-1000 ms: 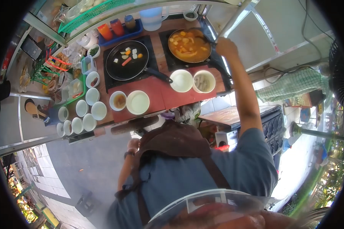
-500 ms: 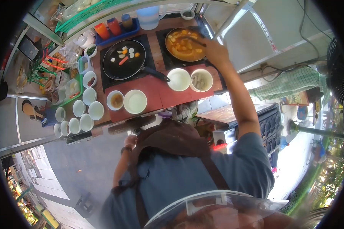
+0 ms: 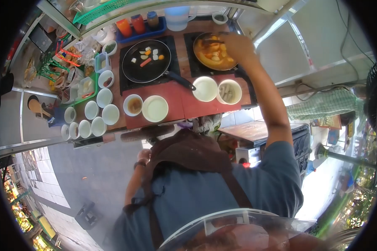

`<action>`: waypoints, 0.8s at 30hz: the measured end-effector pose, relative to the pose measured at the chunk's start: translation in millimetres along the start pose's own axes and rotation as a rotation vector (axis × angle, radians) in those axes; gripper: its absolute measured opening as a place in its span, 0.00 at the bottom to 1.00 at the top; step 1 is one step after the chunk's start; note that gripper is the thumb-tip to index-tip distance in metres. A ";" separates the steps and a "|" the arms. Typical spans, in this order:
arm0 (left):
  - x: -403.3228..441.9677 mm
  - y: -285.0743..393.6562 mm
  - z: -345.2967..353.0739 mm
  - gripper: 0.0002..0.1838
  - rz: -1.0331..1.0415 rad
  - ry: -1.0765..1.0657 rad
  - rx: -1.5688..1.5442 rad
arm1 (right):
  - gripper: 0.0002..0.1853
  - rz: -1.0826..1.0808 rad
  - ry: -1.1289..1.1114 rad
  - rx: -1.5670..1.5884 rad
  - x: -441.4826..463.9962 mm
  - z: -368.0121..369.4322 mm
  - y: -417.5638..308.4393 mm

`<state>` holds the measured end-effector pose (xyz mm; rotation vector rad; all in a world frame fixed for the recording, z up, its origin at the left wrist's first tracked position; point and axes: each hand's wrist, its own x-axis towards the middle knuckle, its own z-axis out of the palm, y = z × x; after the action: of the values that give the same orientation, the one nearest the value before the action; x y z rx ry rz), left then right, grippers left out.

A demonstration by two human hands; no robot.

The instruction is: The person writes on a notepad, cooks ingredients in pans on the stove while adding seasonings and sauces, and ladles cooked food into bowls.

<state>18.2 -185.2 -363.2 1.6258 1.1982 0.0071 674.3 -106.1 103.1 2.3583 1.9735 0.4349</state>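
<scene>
Right hand (image 3: 238, 47): up around 1 o'clock in the view, wrapped around one end of a dark utensil (image 3: 214, 41) and hanging over the pan's rim at its 2 o'clock.
Dark utensil: far end reaches into the food near the pan's 12 o'clock, tip kinda hard to make out.
Stew pan (image 3: 195, 58): right under that hand, full of orangey stew (image 3: 215, 54) with chunky yellow and orange bits.
Left hand (image 3: 144, 155): way down at 8 o'clock in the view, right by the edge of the brown apron (image 3: 188, 152). Can't tell if it's gripping anything, honestly.
Black frying pan (image 3: 136, 72): at the stew pan's 9 o'clock, white, yellow and orange bits plus one pinkish stick (image 3: 145, 62) scattered in it. Its handle (image 3: 180, 80) points to 4 o'clock.
Bowls by the stew pan: a white one (image 3: 205, 88) at 6 o'clock, and one with pale pieces (image 3: 229, 92) between 5 and 6.
Bowls by the frying pan: one with brown stuff (image 3: 134, 104) and a wider pale one (image 3: 155, 108), side by side around 6 o'clock.
Small cups (image 3: 99, 126): bunched at the frying pan's 7 to 8 o'clock on the counter (image 3: 180, 46).
Blue tray (image 3: 142, 37): at the frying pan's 12 o'clock, three bottles (image 3: 138, 24) standing in it.
Pitcher (image 3: 176, 19): bluish, at the stew pan's 10 to 11 o'clock.
</scene>
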 end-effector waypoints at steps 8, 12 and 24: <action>-14.9 10.0 -5.3 0.09 -0.265 -0.091 0.175 | 0.13 0.002 -0.035 0.027 -28.0 -5.1 3.0; -0.7 0.3 -5.0 0.04 0.095 -0.095 0.564 | 0.12 -0.141 0.021 0.066 -51.0 -0.7 15.3; 3.6 19.8 -3.6 0.04 0.179 -0.085 0.728 | 0.12 0.379 -0.130 0.146 -101.3 33.6 39.0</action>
<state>31.5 -178.7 -349.1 2.3321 1.0402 -0.4242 704.1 -206.8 59.6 2.7789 1.5534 0.1442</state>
